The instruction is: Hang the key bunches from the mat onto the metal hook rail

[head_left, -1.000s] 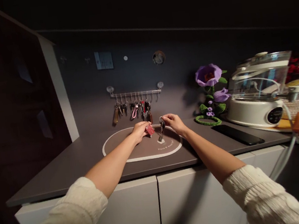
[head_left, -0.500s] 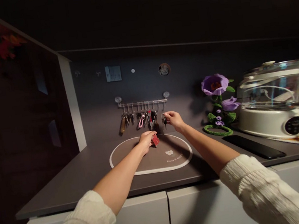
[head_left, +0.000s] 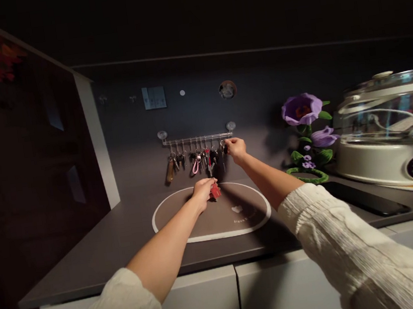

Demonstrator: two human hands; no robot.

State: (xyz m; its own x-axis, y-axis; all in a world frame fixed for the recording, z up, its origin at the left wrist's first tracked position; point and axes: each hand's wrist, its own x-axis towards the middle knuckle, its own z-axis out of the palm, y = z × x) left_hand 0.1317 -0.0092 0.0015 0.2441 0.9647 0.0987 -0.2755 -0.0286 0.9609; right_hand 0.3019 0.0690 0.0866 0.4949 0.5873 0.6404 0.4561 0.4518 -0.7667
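Note:
A clear hook rail (head_left: pixel 199 138) is fixed to the dark back wall by two round suction cups. Several bunches of keys hang from its hooks, among them one with a brown fob (head_left: pixel 170 170) and one with a pink loop (head_left: pixel 195 165). My right hand (head_left: pixel 237 149) is closed at the rail's right end, pinching a bunch of keys (head_left: pixel 223 153) just below the bar; whether its ring sits on a hook I cannot tell. Lower down, over the mat, my left hand (head_left: pixel 204 191) is closed on keys with a red tag (head_left: pixel 215 191).
An oval brown mat (head_left: pixel 185 223) with a white rim lies on the dark counter (head_left: pixel 90 256). To the right stand purple knitted flowers (head_left: pixel 302 109), a black phone (head_left: pixel 368 199) and a white appliance with a clear top (head_left: pixel 382 161). A shelf (head_left: pixel 191 14) overhangs the counter.
My right hand has risen with its keys from below the rail up to the hooks at the right end. My left hand stays over the mat, and the view has tilted down slightly.

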